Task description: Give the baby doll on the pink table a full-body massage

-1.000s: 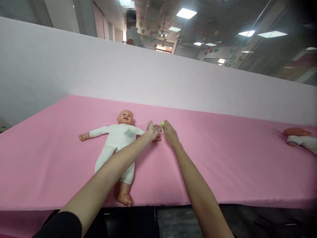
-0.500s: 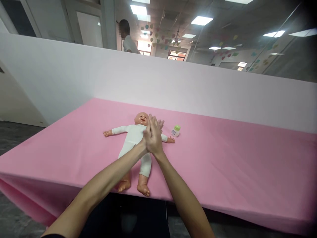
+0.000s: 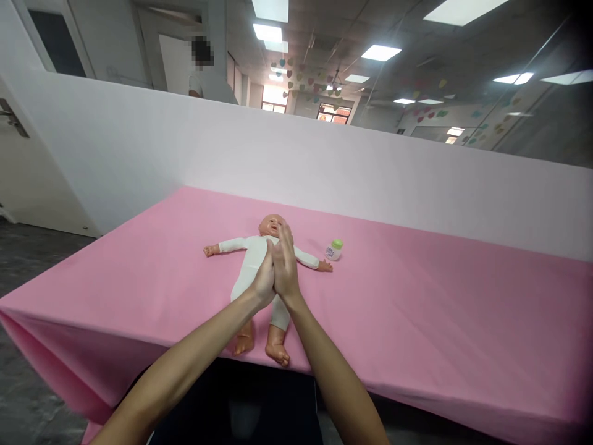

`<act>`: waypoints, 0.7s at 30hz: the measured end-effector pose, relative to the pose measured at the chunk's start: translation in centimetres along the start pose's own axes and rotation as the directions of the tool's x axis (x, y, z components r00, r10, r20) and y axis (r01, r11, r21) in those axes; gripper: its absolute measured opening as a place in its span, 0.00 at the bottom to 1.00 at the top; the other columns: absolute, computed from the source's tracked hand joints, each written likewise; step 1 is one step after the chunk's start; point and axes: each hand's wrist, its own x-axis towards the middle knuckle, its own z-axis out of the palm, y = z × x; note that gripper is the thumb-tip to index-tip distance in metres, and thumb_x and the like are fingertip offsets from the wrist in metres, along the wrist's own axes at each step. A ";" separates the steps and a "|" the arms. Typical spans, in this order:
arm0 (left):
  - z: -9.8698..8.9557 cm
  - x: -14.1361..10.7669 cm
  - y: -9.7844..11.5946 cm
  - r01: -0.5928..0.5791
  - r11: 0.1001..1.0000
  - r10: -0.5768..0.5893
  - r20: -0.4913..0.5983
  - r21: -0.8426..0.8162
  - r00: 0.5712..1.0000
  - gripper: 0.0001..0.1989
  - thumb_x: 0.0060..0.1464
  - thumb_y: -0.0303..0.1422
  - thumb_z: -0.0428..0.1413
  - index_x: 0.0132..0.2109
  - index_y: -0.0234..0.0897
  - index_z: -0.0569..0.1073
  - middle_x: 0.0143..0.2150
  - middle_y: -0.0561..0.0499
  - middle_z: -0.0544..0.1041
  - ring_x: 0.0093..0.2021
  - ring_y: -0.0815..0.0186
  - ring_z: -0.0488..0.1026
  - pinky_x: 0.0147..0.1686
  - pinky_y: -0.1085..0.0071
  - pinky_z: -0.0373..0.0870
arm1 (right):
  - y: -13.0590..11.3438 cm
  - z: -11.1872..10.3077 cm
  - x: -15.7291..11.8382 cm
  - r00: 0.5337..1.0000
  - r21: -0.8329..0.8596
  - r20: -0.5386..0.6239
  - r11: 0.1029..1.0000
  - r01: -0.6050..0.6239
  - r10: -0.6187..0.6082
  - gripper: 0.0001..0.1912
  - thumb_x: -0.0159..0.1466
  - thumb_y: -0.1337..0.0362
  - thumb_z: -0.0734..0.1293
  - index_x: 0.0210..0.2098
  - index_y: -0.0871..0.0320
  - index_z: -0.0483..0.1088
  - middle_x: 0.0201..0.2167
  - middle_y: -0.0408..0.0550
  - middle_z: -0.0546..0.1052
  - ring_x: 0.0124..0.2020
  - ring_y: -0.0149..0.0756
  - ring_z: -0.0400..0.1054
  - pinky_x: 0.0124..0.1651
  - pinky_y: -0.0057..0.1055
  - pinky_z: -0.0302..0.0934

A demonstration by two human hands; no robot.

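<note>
My left hand (image 3: 265,277) and my right hand (image 3: 286,266) are pressed palm to palm, fingers stretched out and pointing away from me. Nothing shows between them, though the palms are hidden. Both are held above a baby doll (image 3: 252,262) in a white body suit, which lies on its back with arms spread and feet toward me. They cover part of its trunk and the edge of its face. Beyond the doll's hand on the right stands a small clear jar (image 3: 333,251) with a green lid and a label.
A pink cloth (image 3: 417,321) covers the table and hangs over its front edge. Behind it runs a low white wall (image 3: 370,179) with glass above. A person (image 3: 210,83) in a light top is beyond the glass. A door handle (image 3: 13,117) shows at far left.
My hands have slid against each other: the left has drawn back toward me, so its fingertips no longer stick out past the right. The view has shifted slightly; the person beyond the glass appears further left.
</note>
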 end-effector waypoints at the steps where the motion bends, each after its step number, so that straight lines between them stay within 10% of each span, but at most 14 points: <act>1: -0.4 0.0 -0.2 -0.040 0.999 0.039 0.061 0.013 0.997 0.27 0.76 0.40 0.35 0.65 0.42 0.74 0.67 0.44 0.72 0.75 0.59 0.56 0.71 0.63 0.61 | 0.3 -0.3 0.3 0.999 0.037 -0.037 0.999 -0.013 0.015 0.38 0.75 0.40 0.52 0.78 0.48 0.45 0.78 0.41 0.43 0.79 0.40 0.32 0.80 0.46 0.35; 7: -3.3 5.1 -0.6 -0.301 0.936 0.283 0.118 0.183 0.952 0.23 0.76 0.39 0.40 0.60 0.42 0.77 0.70 0.48 0.69 0.74 0.63 0.58 0.72 0.69 0.54 | 5.7 -1.3 1.6 0.996 0.153 -0.029 0.985 -0.074 0.079 0.38 0.73 0.40 0.59 0.73 0.55 0.59 0.73 0.52 0.60 0.74 0.43 0.53 0.76 0.43 0.51; 11: -6.2 11.6 0.3 -0.355 0.696 0.379 0.100 0.625 0.920 0.15 0.69 0.40 0.55 0.55 0.40 0.80 0.63 0.45 0.76 0.68 0.56 0.67 0.70 0.64 0.59 | 10.7 -3.8 5.5 0.980 0.061 -0.080 0.983 -0.175 0.180 0.32 0.66 0.42 0.66 0.57 0.61 0.75 0.57 0.58 0.77 0.57 0.48 0.73 0.61 0.44 0.69; 15: -8.7 17.0 1.6 -0.215 0.374 0.394 0.055 0.902 0.918 0.19 0.70 0.42 0.52 0.53 0.34 0.80 0.57 0.39 0.79 0.59 0.53 0.75 0.62 0.62 0.66 | 14.7 -6.0 9.9 0.950 -0.040 -0.154 0.959 -0.280 0.271 0.26 0.67 0.48 0.64 0.53 0.63 0.75 0.54 0.59 0.78 0.50 0.45 0.76 0.51 0.42 0.74; 21: -10.5 22.6 1.2 -0.086 0.186 0.369 0.012 0.979 0.929 0.23 0.71 0.45 0.46 0.51 0.35 0.80 0.55 0.38 0.80 0.55 0.54 0.76 0.55 0.64 0.67 | 18.5 -5.9 13.8 0.947 -0.141 -0.123 0.939 -0.314 0.298 0.24 0.69 0.52 0.62 0.56 0.62 0.73 0.57 0.59 0.77 0.55 0.43 0.74 0.56 0.42 0.70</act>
